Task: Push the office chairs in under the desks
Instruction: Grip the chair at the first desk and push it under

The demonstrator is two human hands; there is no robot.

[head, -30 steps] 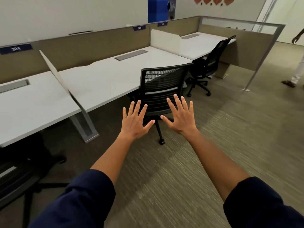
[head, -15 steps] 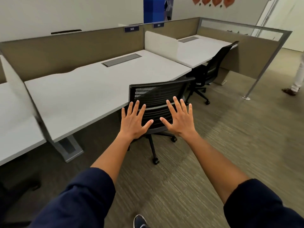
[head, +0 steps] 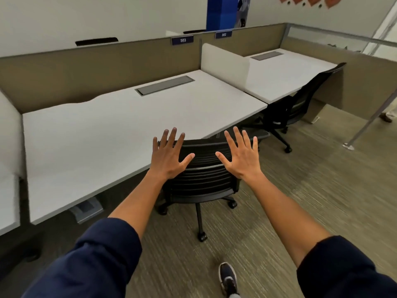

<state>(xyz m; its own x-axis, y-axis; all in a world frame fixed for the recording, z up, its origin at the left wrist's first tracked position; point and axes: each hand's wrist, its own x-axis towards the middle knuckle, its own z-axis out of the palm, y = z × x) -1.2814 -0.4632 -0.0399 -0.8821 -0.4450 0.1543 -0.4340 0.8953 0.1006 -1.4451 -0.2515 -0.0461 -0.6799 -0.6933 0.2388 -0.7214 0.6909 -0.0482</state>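
Here the near office chair (head: 204, 179) stands at the front edge of the white desk (head: 107, 130), its backrest toward the person. The left hand (head: 168, 157) and right hand (head: 241, 157) are spread flat, holding nothing; contact with the backrest is unclear. A second chair (head: 296, 104) sits beyond. Plates read 303 (head: 182, 40) and 302 (head: 223, 34).

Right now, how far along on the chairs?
Done: the far chair at the desk labelled 302 looks tucked against its edge. In hand: left hand and right hand are spread open in front of the near chair; contact can't be confirmed. Its backrest sits at the edge of desk 303, base out on the carpet. Left: pushing it in. Chairs elsewhere aren't in view.
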